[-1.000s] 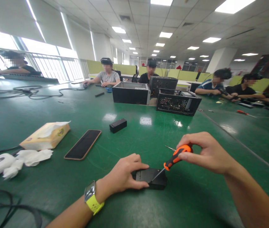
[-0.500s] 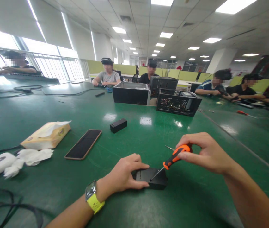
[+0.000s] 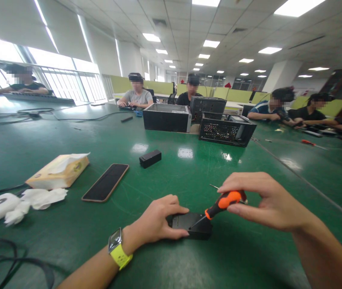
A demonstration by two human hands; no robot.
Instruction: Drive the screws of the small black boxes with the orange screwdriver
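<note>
Black oblong casing (image 3: 202,229) lies flat on the glossy green tabletop (image 3: 164,265), to the right of the smartphone (image 3: 105,182) and closer in. Left hand (image 3: 155,218) straddles the casing's left end, pinching it, thumb on the near side, forefinger on the far. Right hand (image 3: 261,200) pinches the orange-and-black screwdriver (image 3: 221,204) by its handle, tip at the casing's top face. Casing looks hard plastic: probably stiff, fairly light, apt to skid. Best hold: both long sides, fingers clear of the tip.

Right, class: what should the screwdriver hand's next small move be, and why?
Perhaps a slight twist of the orange-and-black screwdriver by the right hand: its tip appears to meet the black rectangular case, which the left hand grips.
</note>
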